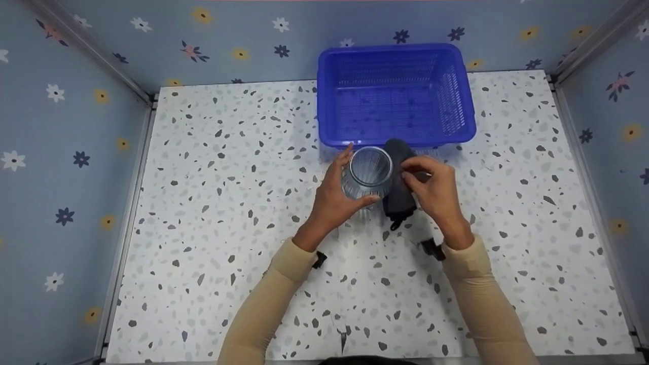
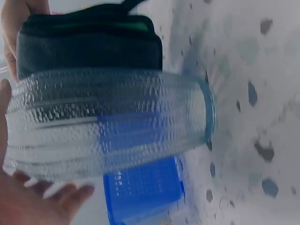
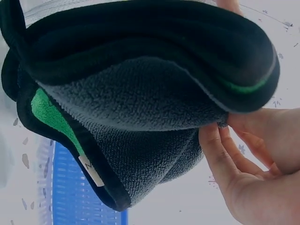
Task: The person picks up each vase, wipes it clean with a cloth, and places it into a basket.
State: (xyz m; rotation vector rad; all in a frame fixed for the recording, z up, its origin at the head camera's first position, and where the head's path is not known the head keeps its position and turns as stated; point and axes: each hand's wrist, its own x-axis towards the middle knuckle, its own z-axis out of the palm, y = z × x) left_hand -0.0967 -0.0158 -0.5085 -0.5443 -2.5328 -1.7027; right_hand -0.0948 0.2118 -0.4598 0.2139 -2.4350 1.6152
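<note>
A clear ribbed glass vase stands upright with its round rim facing up. My left hand holds it from the left side, thumb in front and fingers behind. In the left wrist view, the narrow base of the vase is close over the tabletop. Right beside the vase is a folded dark grey cloth with black edging and a small loop. My right hand pinches the cloth's right side. The right wrist view shows fingertips on the cloth, with green lining and a small white tag.
Behind the hands, a blue plastic basket with perforated walls stands against the flowered back wall. Its near rim lies close to the vase and cloth. Speckled white tabletop extends to both sides, bounded by side panels.
</note>
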